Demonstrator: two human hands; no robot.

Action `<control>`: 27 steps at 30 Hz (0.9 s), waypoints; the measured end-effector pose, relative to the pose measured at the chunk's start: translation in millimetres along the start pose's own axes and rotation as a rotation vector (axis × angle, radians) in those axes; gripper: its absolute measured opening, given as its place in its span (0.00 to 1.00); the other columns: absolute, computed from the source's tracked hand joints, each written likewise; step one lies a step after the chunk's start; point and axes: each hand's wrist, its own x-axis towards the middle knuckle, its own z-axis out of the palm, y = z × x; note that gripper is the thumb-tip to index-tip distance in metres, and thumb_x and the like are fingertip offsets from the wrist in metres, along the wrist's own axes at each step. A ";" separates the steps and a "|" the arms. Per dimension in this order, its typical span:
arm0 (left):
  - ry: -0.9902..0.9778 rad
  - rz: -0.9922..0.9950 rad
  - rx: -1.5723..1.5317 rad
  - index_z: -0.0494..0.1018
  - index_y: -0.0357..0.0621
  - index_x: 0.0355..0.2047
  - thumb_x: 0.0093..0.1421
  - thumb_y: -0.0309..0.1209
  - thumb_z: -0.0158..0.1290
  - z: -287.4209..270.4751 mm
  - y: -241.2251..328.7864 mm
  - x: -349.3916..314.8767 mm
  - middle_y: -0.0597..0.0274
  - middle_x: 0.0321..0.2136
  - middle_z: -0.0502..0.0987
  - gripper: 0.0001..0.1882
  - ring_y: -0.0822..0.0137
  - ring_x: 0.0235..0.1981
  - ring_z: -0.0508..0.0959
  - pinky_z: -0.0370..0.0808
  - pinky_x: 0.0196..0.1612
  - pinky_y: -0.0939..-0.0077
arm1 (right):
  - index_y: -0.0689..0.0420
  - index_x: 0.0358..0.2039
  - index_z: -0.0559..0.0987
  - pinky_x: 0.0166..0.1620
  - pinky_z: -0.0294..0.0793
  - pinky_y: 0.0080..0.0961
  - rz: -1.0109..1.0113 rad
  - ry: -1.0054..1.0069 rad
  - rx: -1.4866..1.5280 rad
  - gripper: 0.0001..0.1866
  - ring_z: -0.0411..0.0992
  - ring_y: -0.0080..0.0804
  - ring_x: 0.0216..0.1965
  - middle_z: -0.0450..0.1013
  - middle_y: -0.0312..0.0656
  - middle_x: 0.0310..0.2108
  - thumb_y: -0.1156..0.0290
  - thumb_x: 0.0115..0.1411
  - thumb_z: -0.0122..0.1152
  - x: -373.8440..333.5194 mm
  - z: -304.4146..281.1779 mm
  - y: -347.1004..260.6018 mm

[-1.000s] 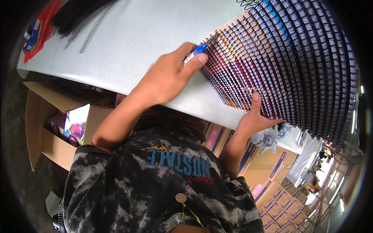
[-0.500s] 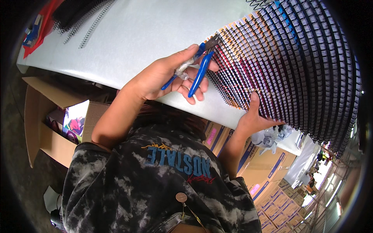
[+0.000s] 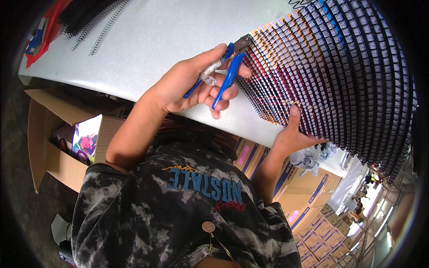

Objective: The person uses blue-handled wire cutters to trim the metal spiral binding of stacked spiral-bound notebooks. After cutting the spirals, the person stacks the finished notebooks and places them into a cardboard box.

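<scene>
My left hand [image 3: 185, 82] is closed round a pair of blue-handled pliers [image 3: 229, 80], with a crumpled bit of clear wrap or tape about one handle. The dark jaws touch or nearly touch the coil ends at the near-left corner of a stack of spiral-bound notebooks [image 3: 308, 76]. Many black wire coils run side by side along the stack, over orange, red, purple and blue edges. My right hand [image 3: 295, 134] grips the stack from its lower edge, thumb on the coils; its other fingers are mostly hidden underneath.
The white table [image 3: 134, 49] carries loose black coils [image 3: 89, 18] at the far left, beside a red item [image 3: 40, 49]. An open cardboard box [image 3: 67, 165] with printed books stands below left. Stacked cartons [image 3: 308, 192] and grey crumpled plastic [image 3: 313, 158] are at lower right.
My left hand and the pliers have shifted slightly up, with the jaws now a little farther up the coil ends. My right hand stays in place on the stack.
</scene>
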 end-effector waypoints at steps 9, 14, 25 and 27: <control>0.018 -0.026 -0.014 0.64 0.42 0.52 0.62 0.58 0.32 1.0 -9.2 3.4 0.55 0.29 0.72 0.33 0.66 0.27 0.75 0.75 0.32 0.71 | 0.74 0.59 0.42 0.64 0.39 0.36 -0.030 -0.022 -0.025 0.58 0.50 0.41 0.60 0.46 0.58 0.60 0.71 0.38 0.76 -8.4 -1.5 12.2; 0.117 -0.060 0.119 0.68 0.41 0.46 0.63 0.57 0.31 6.8 0.5 -1.5 0.62 0.23 0.71 0.32 0.70 0.20 0.71 0.74 0.25 0.73 | 0.71 0.59 0.43 0.64 0.43 0.37 0.002 -0.015 -0.002 0.56 0.50 0.40 0.60 0.47 0.57 0.60 0.74 0.39 0.75 -9.8 0.3 12.5; 0.040 -0.008 -0.134 0.67 0.36 0.49 0.62 0.59 0.26 8.3 -8.0 0.8 0.52 0.29 0.75 0.37 0.60 0.29 0.78 0.78 0.33 0.69 | 0.72 0.58 0.47 0.63 0.46 0.35 -0.020 0.016 0.048 0.53 0.53 0.39 0.59 0.50 0.56 0.59 0.75 0.38 0.75 -8.3 5.0 7.1; -0.027 -0.026 -0.245 0.66 0.33 0.49 0.63 0.56 0.24 4.6 -8.2 4.6 0.50 0.29 0.75 0.37 0.60 0.27 0.78 0.80 0.31 0.65 | 0.72 0.58 0.48 0.63 0.46 0.35 -0.080 0.007 -0.034 0.53 0.53 0.39 0.58 0.51 0.56 0.59 0.75 0.38 0.75 -9.1 0.9 15.3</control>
